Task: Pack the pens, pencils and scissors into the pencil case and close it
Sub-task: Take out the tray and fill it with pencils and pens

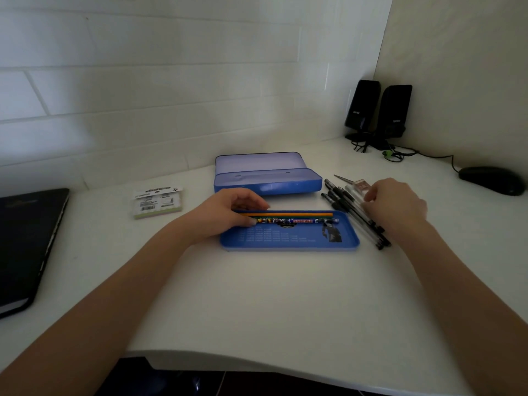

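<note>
I judge the packing barely begun. My left hand (228, 211) curls its fingers around the ends of the pencils (291, 218), an orange one, a green one and a printed one, which lie side by side along the far edge of the shallow blue metal tray (288, 241) in front of me. That tray sits on the white desk (257, 295), apart from the deeper blue tin pencil case (267, 182) standing open behind it with its lid propped up. My right hand (395, 204) rests over the bunch of clear-barrelled, black-capped pens (354, 212) lying on the desk just right of the tray; its fingers bend down onto them, but I cannot tell whether they grip any yet. The scissors (347, 180) seem to be the pointed metal thing beyond the pens, not yet packed. So the pens, the scissors, fitting the tray in and closing the lid all remain.
</note>
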The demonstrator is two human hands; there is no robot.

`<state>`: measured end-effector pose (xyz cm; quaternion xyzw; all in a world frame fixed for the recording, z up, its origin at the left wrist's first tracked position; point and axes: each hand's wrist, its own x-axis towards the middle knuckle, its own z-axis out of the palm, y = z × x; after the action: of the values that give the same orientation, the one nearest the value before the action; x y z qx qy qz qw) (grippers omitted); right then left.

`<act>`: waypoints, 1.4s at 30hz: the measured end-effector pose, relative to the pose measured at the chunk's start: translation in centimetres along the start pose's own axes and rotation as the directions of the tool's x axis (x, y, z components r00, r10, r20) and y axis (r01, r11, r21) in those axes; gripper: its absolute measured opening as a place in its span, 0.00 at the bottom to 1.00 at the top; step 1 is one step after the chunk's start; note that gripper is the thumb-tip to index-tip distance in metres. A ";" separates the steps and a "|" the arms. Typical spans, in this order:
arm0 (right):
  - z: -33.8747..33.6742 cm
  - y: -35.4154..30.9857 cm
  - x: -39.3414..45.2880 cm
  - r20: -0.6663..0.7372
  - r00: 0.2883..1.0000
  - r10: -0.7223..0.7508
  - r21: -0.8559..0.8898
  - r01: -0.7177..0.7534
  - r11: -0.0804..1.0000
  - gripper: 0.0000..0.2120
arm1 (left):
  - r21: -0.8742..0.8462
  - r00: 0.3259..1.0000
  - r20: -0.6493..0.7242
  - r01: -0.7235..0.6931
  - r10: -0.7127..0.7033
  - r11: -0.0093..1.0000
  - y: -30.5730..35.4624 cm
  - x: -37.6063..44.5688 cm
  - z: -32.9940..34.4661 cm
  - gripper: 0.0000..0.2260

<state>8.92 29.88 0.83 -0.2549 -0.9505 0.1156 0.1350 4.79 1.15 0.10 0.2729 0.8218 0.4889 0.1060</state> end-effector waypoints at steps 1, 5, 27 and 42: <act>0.0 0.0 0.0 0.010 1.000 0.004 -0.011 -0.004 1.000 0.11 | -0.002 1.000 0.000 0.001 -0.001 1.000 0.0 0.0 0.0 0.15; -0.2 -0.1 -0.1 0.060 0.998 0.010 -0.042 -0.007 0.999 0.08 | -0.003 1.000 -0.001 -0.002 0.002 1.000 0.0 0.1 0.1 0.15; -1.8 -2.0 -1.8 -0.192 0.970 -0.148 0.090 0.167 0.982 0.08 | 0.059 0.990 -0.138 -0.028 0.036 0.998 0.1 0.0 0.5 0.11; -0.2 -5.0 -4.7 -0.063 0.756 -0.652 0.598 0.552 0.582 0.06 | -0.029 0.900 -0.419 -0.144 0.119 0.989 2.3 -0.9 1.4 0.12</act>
<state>10.67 23.25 1.53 0.1479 -0.9040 0.3682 0.1591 6.94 2.59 1.26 0.2141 0.7902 0.5660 -0.0964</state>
